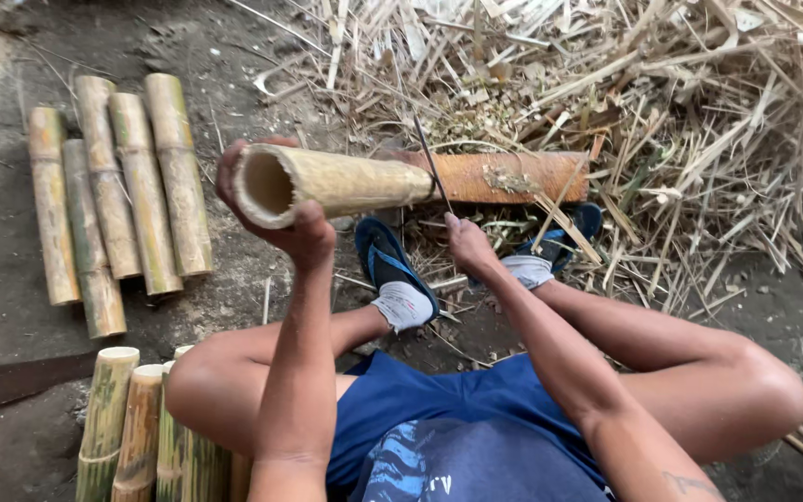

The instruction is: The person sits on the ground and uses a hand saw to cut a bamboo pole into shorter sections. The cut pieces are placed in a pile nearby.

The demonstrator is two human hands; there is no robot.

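Outdoors, bamboo worked on the ground.
Left hand (301,232) grips bamboo tube (332,181); right hand (467,244) clenches thin blade (431,165) at its far end.

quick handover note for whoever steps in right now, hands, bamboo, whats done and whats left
Left hand grips the open end of a hollow bamboo section, held level with its far end on a wooden block.
Right hand holds a thin blade upright at that far end.
Done: five bare lengths lie side by side on the ground at left.
Left: greener lengths stand bunched by the left knee; the section in hand is whole, with no split visible.
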